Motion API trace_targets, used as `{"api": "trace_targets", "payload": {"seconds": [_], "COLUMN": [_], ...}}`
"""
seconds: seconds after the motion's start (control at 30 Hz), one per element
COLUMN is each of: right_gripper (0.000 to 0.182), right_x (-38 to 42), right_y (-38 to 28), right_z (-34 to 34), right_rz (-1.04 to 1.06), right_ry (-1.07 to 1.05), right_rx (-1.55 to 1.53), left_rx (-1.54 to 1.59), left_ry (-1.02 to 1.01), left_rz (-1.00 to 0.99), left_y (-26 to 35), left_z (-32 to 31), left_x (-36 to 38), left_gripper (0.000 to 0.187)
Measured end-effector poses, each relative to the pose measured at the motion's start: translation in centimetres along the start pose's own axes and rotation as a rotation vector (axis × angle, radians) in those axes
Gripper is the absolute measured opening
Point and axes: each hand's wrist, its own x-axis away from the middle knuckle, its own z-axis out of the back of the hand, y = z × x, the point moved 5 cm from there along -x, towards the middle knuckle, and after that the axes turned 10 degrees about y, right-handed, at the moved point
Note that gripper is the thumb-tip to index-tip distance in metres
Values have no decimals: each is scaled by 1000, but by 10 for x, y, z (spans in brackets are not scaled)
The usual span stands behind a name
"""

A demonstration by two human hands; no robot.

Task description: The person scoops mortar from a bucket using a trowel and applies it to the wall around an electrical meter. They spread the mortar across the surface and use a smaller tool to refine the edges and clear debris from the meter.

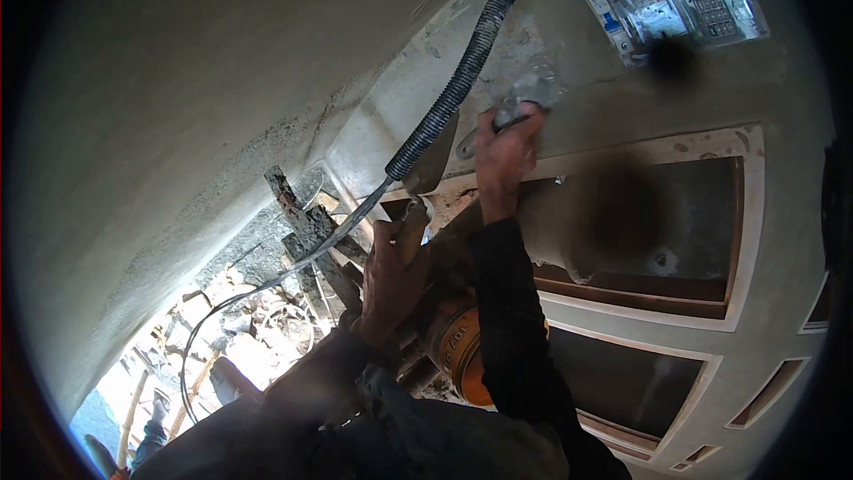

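Observation:
My left hand [391,284] is closed round the handle of a trowel [435,156], whose blade points up beside the black corrugated conduit [462,71]. Above and to the right, my right hand [506,156] is raised against the wall, its fingers bent round a dark-edged, partly clear object [526,100] that is too blurred to name. A patch of rough wall surface surrounds that hand. Cables run from the lower end of the conduit down to the left.
A clear-covered electrical box [671,4] is at the upper right. White-framed openings [751,213] line the wall. A yellow bucket [466,356] stands below my arms. Rough wooden pieces [306,222] and rubble [258,338] lie at the lower left, near another person's foot [102,455].

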Motion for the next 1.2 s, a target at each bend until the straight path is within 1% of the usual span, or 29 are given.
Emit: {"api": "trace_targets", "payload": {"seconds": [0.03, 0.1, 0.13, 0.2, 0.23, 0.27, 0.3, 0.33, 0.4, 0.53, 0.6, 0.63, 0.7, 0.73, 0.8, 0.87, 0.9, 0.97, 1.0, 1.07, 1.13, 1.2], "right_gripper": [50, 48, 48, 49, 49, 49, 50, 50, 50, 51, 48, 48, 47, 47, 45, 47, 47, 49, 49, 50, 49, 49], "right_x": [5, 12, 7, -7, -20, -36, -44, -48, -57, -34, -11, -2, 16, 16, 5, -26, -43, -66, -80, -94, -101, -105], "right_y": [-1, -17, -18, -1, 6, 11, 7, 4, 3, 5, 9, 18, 22, 23, 19, 14, 14, 5, 8, 8, 7, 5], "right_z": [7, 30, 38, 57, 62, 69, 76, 80, 82, 63, 53, 52, 54, 63, 91, 117, 132, 155, 162, 166, 165, 163], "right_rz": [0, 238, 246, 52, 53, 104, 153, 150, 17, -52, -172, -173, 123, 131, 349, 622, 626, 961, 968, 1107, 1119, 1122], "right_ry": [3, 77, 80, 90, 93, 153, 213, 215, 111, 38, -112, -112, -105, -108, -147, -56, -57, 17, 19, 10, 17, 16], "right_rx": [4, 57, 57, -139, -137, -147, -157, -153, -181, -288, -296, -297, -78, -84, -146, 33, 36, 312, 314, 376, 384, 395], "left_rx": [2, 6, 14, 24, 26, 24, 21, 19, 11, 4, 8, 7, -2, 1, 0, 18, 37, 39, 32, 30, 22, 27], "left_ry": [-4, 5, 8, 19, 17, 18, 19, 14, 2, 8, -7, -6, 19, 29, 39, 37, 32, 20, 11, 24, 33, -19], "left_rz": [-1, -17, -19, -61, -63, -71, -79, -80, -44, -93, -46, -47, -69, -67, -91, -93, -101, -103, -106, -140, -172, -106], "left_y": [0, 0, 1, 4, 4, 3, 4, 5, 7, 5, 2, 2, 6, 6, 5, 5, 6, 8, 9, 4, 3, 2], "left_z": [0, 0, -1, 0, -1, -2, -3, -3, -4, -6, -6, -5, -2, -1, 1, 1, 0, -2, -3, -7, -10, -13], "left_x": [0, 0, -2, 0, 0, 0, 0, 1, 2, 4, 3, 4, 4, 3, 4, 2, 2, 2, 2, 2, 4, 8], "left_gripper": [47, 46, 46, 45, 45, 44, 43, 43, 41, 40, 40, 40, 39, 39, 39, 39, 40, 41, 42, 42, 42, 42]}}
